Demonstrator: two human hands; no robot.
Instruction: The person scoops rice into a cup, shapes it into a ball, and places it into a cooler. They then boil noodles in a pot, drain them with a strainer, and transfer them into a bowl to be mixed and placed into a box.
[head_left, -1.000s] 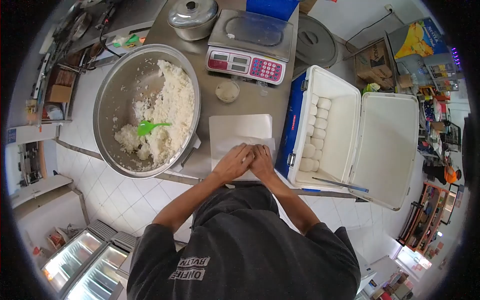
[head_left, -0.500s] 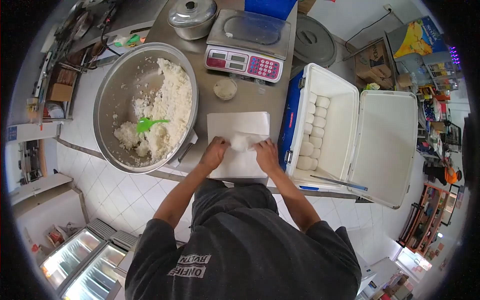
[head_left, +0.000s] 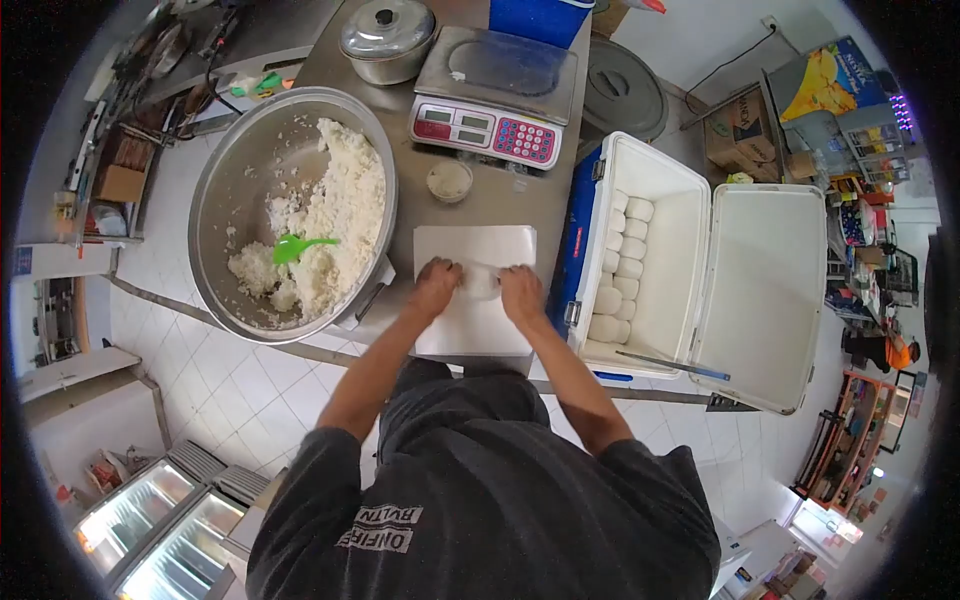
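Observation:
My left hand [head_left: 437, 285] and my right hand [head_left: 522, 293] are closed on opposite sides of a white wrapper [head_left: 482, 281] with a whitish lump, seemingly rice, inside. Their fingertips are partly hidden and slightly blurred. Under them lies a stack of white paper sheets [head_left: 474, 335] on the steel table. To the left, a big metal basin [head_left: 225, 165] holds cooked rice [head_left: 350, 190] with a green rice paddle [head_left: 291, 248] resting on it. Several rounded white bundles [head_left: 631, 248] line one side of the open cooler [head_left: 670, 190] at the right.
A small bowl of rice [head_left: 450, 181] stands beyond the sheets, before a digital scale [head_left: 487, 125]. Behind are a lidded pot [head_left: 387, 45] and a blue container [head_left: 541, 18]. The cooler's lid [head_left: 762, 300] hangs open rightward; a thin long tool [head_left: 672, 366] crosses its near rim.
Both hands have turned inward and moved slightly away from my body, closer around the wrapper. The wrapped lump shows less between them now. The view has shifted slightly.

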